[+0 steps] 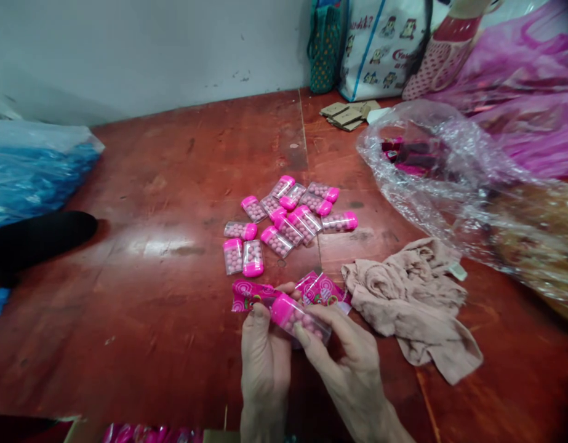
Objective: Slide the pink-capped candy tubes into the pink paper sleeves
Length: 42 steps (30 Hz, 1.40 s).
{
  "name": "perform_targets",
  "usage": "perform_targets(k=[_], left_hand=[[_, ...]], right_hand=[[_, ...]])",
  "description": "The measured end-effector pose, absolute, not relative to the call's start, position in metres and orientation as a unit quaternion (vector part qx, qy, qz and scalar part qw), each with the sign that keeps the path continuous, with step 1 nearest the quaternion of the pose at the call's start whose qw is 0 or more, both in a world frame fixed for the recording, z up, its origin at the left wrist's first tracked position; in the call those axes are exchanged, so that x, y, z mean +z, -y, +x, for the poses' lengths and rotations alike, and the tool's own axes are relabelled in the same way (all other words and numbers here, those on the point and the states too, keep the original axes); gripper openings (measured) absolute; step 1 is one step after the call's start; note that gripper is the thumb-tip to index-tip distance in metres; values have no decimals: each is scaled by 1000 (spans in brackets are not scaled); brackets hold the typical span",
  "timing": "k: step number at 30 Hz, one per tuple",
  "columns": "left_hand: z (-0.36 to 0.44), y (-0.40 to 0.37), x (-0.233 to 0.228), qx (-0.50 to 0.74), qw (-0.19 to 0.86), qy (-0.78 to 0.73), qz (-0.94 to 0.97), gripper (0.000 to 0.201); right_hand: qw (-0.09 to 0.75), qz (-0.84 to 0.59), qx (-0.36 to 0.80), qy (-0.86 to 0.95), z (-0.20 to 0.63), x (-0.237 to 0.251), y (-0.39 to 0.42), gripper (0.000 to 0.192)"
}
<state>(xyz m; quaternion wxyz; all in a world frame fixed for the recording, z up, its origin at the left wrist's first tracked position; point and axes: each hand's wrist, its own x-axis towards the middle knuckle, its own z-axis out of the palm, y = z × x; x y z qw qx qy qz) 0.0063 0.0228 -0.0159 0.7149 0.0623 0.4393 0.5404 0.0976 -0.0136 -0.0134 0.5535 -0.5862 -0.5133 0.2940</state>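
A clear plastic candy box (pixel 298 319) with a pink cap, filled with small pink balls, is gripped by my right hand (pixel 351 354) between thumb and fingers. My left hand (pixel 266 351) is closed on a pink printed label (pixel 250 294), its thumb in front, right beside the capped end of the box. Some left fingers are hidden behind the box. Just beyond my hands lie more pink printed labels (pixel 321 289) on the table. Farther off, several similar candy boxes (pixel 288 227) lie in a loose cluster.
A crumpled beige cloth (pixel 408 295) lies to the right, below a clear plastic bag (pixel 417 160). Brown cardboard pieces (pixel 346 115) sit near the wall. At left are a blue-filled bag (pixel 39 172) and a black object (pixel 44 237). A box of pink items (pixel 149 434) shows at the bottom edge.
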Motion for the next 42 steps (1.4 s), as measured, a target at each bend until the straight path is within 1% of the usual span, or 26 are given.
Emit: perform_targets(k=[3, 6, 10, 13, 15, 18, 21, 23, 25, 27, 28, 30, 32, 34, 36, 38, 42], left_hand=[[5, -22, -16, 531, 737, -413, 60, 34], [2, -21, -15, 545, 737, -392, 80, 33], [-1, -21, -16, 540, 739, -394, 81, 36], [0, -22, -20, 540, 740, -391, 91, 38], [1, -22, -22, 559, 721, -390, 121, 32], [2, -22, -25, 578, 701, -391, 148, 23], [1, -23, -24, 544, 749, -366, 96, 21], [0, -23, -24, 513, 787, -338, 58, 23], [0, -23, -24, 496, 804, -324, 40, 25], [0, -22, -25, 513, 788, -334, 61, 27], [0, -21, -26, 531, 769, -344, 86, 28], [-1, -19, -29, 560, 732, -361, 142, 28], [-2, -18, -30, 560, 721, -368, 176, 29], [-3, -19, -30, 533, 741, -369, 175, 30], [-3, -21, -29, 507, 765, -368, 149, 31], [-2, -22, -27, 492, 785, -358, 118, 33], [-4, -22, -30, 492, 790, -349, 109, 37]], right_hand=[[553, -594, 281, 512, 96, -15, 14, 15], [546, -585, 282, 529, 94, -15, 14, 14], [540, -572, 321, 528, 92, -15, 14, 12], [533, -579, 315, 531, 92, -15, 14, 12], [526, -577, 268, 565, 93, -16, 14, 15], [483, -569, 165, 645, 93, -18, 14, 19], [461, -569, 103, 673, 92, -21, 14, 18], [481, -570, 128, 654, 91, -23, 13, 15], [502, -572, 194, 619, 90, -22, 11, 12], [512, -575, 245, 590, 91, -20, 9, 12], [514, -572, 253, 586, 92, -19, 9, 13], [513, -558, 237, 608, 93, -18, 9, 16], [505, -543, 189, 643, 94, -20, 10, 18], [497, -541, 129, 666, 94, -23, 11, 19], [494, -546, 92, 670, 93, -26, 11, 17], [494, -554, 113, 661, 92, -27, 10, 15], [509, -555, 229, 617, 95, -17, 7, 15]])
